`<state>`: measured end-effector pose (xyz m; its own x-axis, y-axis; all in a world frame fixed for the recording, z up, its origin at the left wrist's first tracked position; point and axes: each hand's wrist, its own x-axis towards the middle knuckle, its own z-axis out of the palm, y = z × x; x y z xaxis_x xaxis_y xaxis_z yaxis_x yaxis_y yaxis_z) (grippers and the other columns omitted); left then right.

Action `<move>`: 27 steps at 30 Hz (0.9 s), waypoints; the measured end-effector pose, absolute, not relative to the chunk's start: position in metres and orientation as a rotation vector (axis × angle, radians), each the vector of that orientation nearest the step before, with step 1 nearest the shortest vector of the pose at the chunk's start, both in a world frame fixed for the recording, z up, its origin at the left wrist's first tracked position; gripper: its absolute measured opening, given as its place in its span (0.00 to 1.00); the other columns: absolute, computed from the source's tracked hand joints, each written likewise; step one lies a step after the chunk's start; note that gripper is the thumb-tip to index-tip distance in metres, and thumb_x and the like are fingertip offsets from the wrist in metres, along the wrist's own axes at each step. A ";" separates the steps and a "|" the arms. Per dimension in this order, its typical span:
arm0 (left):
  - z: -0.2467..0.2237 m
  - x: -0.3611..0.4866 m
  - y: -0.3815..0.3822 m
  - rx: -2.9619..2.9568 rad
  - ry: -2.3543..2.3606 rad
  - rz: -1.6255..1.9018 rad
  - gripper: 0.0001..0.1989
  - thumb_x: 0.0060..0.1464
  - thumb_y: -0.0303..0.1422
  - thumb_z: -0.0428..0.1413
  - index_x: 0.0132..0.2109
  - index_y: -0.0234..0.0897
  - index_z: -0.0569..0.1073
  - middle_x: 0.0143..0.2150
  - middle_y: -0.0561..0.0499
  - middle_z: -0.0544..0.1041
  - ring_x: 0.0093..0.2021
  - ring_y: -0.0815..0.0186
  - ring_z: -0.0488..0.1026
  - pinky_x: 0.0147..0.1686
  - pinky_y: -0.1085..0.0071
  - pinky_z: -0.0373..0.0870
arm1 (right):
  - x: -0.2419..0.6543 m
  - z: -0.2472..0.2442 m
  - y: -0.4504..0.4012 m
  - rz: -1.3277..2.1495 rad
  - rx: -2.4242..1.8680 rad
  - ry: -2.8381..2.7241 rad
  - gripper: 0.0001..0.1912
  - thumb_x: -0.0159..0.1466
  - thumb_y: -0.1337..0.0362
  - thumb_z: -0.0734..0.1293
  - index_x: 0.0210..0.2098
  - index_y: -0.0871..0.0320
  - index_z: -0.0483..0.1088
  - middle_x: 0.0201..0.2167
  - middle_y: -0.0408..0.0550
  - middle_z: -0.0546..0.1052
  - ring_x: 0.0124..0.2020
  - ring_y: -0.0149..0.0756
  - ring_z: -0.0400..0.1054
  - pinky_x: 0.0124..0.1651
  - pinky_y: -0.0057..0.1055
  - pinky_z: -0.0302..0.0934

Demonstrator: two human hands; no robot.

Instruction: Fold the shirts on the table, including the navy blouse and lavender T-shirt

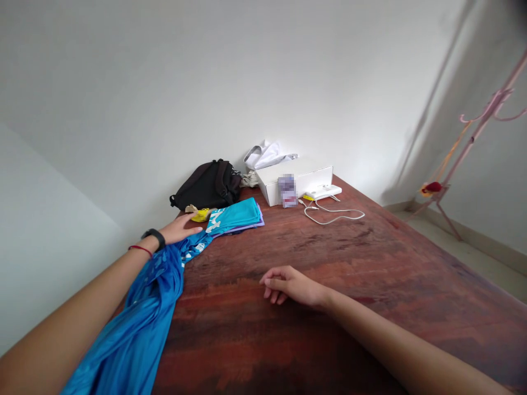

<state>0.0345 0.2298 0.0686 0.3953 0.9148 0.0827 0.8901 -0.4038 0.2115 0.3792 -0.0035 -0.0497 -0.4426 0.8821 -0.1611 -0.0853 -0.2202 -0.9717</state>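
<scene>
Beside the folded turquoise cloth (242, 212), shiny blue fabric (152, 312) lay unfolded. The left hand (180, 230) spread its fingers there, hold unclear; the right hand (295, 286) curled loosely, empty.

Worn reddish-brown wood for the surface (329, 345), streaked, with a dull sheen. Thin, slippery-looking cloth with a satin gloss in the blue clothing (140, 323) toward the left edge; smooth, flat-pressed cloth in the folded stack (239, 214). Matt black fabric for the bag (197, 189) by the far edge. Smooth cardboard, by its look, for the white box (298, 170) near the far right corner. Hard, smooth plastic on the power block (325, 191). Painted-looking metal in the stand (498, 100).
</scene>
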 end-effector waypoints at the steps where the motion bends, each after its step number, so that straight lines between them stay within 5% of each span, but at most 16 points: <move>1: 0.063 0.051 0.231 2.576 1.535 0.207 0.43 0.47 0.60 0.56 0.61 0.33 0.70 0.66 0.40 0.69 0.65 0.50 0.65 0.66 0.60 0.57 | 0.378 -0.051 -0.003 1.744 -1.005 -1.334 0.26 0.57 0.44 0.72 0.40 0.61 0.72 0.30 0.46 0.78 0.28 0.29 0.70 0.34 0.29 0.64; 6: 0.040 0.122 0.231 2.776 1.298 0.006 0.33 0.55 0.51 0.54 0.61 0.34 0.71 0.63 0.39 0.71 0.64 0.48 0.66 0.66 0.56 0.57 | 0.379 -0.055 -0.002 1.742 -1.019 -1.350 0.27 0.56 0.42 0.71 0.40 0.61 0.72 0.30 0.46 0.78 0.28 0.30 0.70 0.33 0.29 0.65; 14: 0.004 0.183 0.256 2.825 1.265 -0.052 0.36 0.55 0.47 0.57 0.67 0.33 0.65 0.67 0.35 0.65 0.65 0.46 0.65 0.64 0.55 0.60 | 0.379 -0.051 -0.003 1.760 -1.016 -1.403 0.27 0.57 0.42 0.72 0.40 0.60 0.73 0.29 0.45 0.77 0.28 0.29 0.70 0.33 0.28 0.64; 19: 0.009 0.192 0.275 2.780 1.300 -0.049 0.29 0.54 0.34 0.56 0.63 0.32 0.70 0.64 0.39 0.71 0.62 0.51 0.69 0.62 0.62 0.61 | 0.379 -0.048 -0.006 1.762 -1.007 -1.428 0.25 0.59 0.44 0.72 0.40 0.60 0.73 0.30 0.44 0.77 0.28 0.28 0.70 0.33 0.26 0.64; 27: 0.028 0.189 0.279 2.691 1.414 0.071 0.17 0.58 0.29 0.53 0.51 0.32 0.78 0.51 0.47 0.81 0.49 0.60 0.76 0.53 0.71 0.65 | 0.377 -0.047 -0.009 1.722 -1.025 -1.494 0.21 0.61 0.48 0.72 0.41 0.61 0.74 0.30 0.45 0.78 0.29 0.29 0.70 0.34 0.27 0.64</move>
